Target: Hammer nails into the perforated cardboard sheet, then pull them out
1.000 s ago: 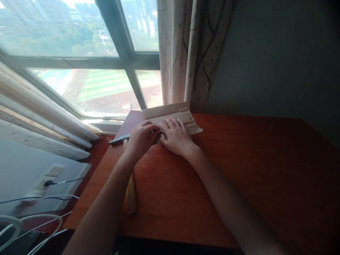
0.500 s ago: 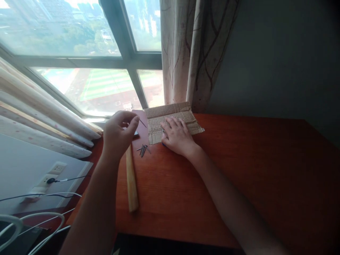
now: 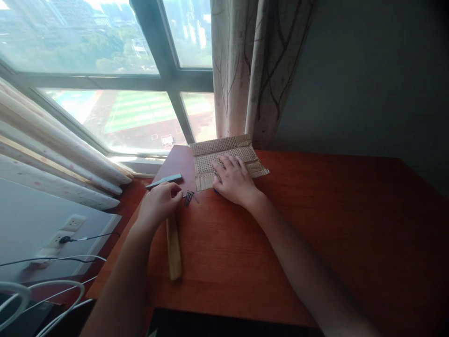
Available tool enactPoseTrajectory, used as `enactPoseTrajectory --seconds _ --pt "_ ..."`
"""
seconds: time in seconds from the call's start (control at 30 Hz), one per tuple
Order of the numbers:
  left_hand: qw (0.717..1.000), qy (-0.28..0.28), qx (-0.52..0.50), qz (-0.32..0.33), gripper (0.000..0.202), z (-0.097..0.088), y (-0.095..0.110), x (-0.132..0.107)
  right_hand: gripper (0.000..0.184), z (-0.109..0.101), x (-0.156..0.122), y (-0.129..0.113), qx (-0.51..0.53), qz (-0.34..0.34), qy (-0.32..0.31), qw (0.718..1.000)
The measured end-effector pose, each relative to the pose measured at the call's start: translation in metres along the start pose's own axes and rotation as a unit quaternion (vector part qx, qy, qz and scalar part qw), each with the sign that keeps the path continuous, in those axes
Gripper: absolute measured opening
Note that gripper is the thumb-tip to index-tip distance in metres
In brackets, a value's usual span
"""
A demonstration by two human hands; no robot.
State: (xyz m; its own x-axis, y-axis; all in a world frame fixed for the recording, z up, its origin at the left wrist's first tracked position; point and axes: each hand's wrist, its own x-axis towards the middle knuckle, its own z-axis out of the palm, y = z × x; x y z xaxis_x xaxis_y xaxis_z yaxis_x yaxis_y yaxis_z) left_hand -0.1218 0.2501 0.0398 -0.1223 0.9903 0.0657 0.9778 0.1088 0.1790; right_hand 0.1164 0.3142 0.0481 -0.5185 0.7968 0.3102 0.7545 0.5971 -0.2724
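My left hand is closed in a pinch beside a small pile of nails. A nail shows at its fingertips. Under this hand lies a hammer; its grey metal head points toward the window and its wooden handle runs toward me. My right hand rests with fingers spread on a creased brown sheet full of small holes, which looks like cardboard. Something blue peeks out under its thumb side, mostly hidden.
The reddish-brown wooden desk reaches to the window. Curtains hang on both sides. At the lower left are a wall socket with a black plug and white cables. A dark object lies along the near edge.
My left hand, with a nail in its pinch, has come down from above the hammer head to the nail pile, uncovering the hammer head. My right hand has stayed on the sheet.
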Motion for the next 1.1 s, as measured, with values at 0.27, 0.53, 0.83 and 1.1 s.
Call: enactPoseTrajectory --seconds 0.27,0.53,0.83,1.1 --pt "0.993 0.093 -0.068 0.014 0.029 -0.006 0.007 0.007 0.051 -0.001 0.0 -0.001 0.004 -0.001 0.002 1.0" --pt "0.955 0.139 -0.218 0.143 0.022 -0.016 0.052 0.018 0.051 -0.001 0.0 0.0 0.003 0.0 -0.001 1.0" --pt "0.958 0.104 -0.186 0.191 0.017 -0.011 0.081 0.036 0.051 -0.002 0.0 -0.001 0.013 0.006 -0.01 1.0" --pt "0.932 0.204 -0.226 0.195 0.016 -0.019 0.085 0.038 0.053 -0.002 -0.001 -0.003 0.007 0.008 -0.005 1.0"
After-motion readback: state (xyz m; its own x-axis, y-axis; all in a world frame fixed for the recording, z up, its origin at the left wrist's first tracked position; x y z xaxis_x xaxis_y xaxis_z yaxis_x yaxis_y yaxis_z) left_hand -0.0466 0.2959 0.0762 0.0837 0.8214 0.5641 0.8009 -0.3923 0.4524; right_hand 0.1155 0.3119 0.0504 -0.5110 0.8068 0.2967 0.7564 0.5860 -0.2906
